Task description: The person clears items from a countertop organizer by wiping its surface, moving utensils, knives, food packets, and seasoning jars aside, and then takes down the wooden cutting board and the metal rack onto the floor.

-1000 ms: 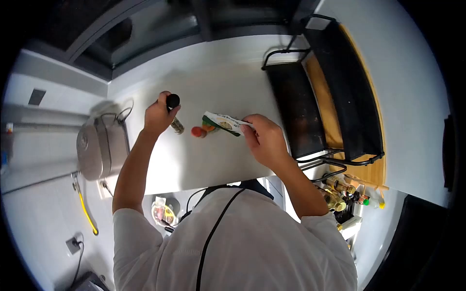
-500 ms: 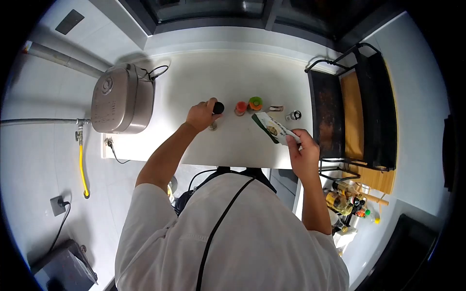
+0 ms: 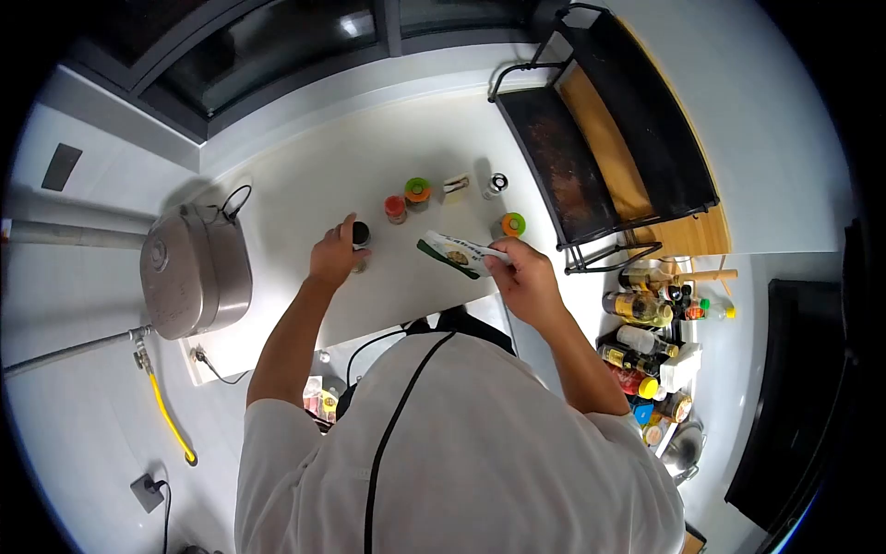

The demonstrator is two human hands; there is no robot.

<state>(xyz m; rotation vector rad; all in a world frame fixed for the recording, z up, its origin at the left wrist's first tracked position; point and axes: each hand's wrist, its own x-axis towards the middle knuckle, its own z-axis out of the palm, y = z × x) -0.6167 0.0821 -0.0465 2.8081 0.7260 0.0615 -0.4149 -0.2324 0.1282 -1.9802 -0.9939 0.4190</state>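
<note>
two hands worked over the pale bench (image 3: 286, 194), both nearer its front edge than its back one. a broad stretch of bench surface showed between the left hand (image 3: 332, 257) and the cooker (image 3: 198, 277) at the left end, and more ran along the back edge below the window (image 3: 295, 69). the right side was tighter: the black rack (image 3: 558, 157) lined that end, leaving a narrow strip of bench beside the right hand (image 3: 528, 277).

a red-capped jar (image 3: 395, 210) and a green-and-orange jar (image 3: 418, 191) stood just beside each other past the left hand, toward the back edge. a small packet (image 3: 456, 187) and a silver-capped shaker (image 3: 496, 185) followed toward the right end. a second green-and-orange jar (image 3: 513, 224) stood near the rack, just past the right hand. bottles (image 3: 637, 309) crowded together beyond the front right corner.

the left fingers gripped a black-capped jar (image 3: 361, 233) near the front edge; its contents could not be told. the right fingers pinched a white-and-green packet (image 3: 457, 256) by its right end, tilted above the bench.
</note>
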